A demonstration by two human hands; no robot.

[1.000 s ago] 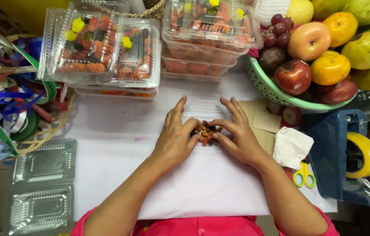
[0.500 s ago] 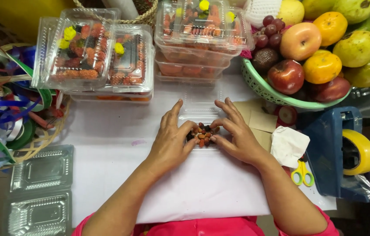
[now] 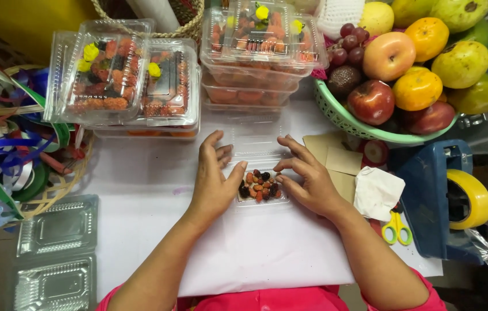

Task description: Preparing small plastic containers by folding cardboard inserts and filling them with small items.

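Clear, flimsy plastic clamshell tray (image 3: 262, 187) of mixed dried fruit mid-tabletop (image 3: 140, 196), pinned between left hand (image 3: 214, 183) and right hand (image 3: 308, 179), fingers spread flat, not clenched; probably light, crushable, slippery, best gripped by stiffer rim edges.

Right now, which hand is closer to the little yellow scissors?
The right hand. The scissors lie just off its wrist side, past the white tissue. The left hand is on the far side of the nut tray.

Clear glossy plastic clamshell box (image 3: 258, 151); matt white paper table cover (image 3: 140, 196)
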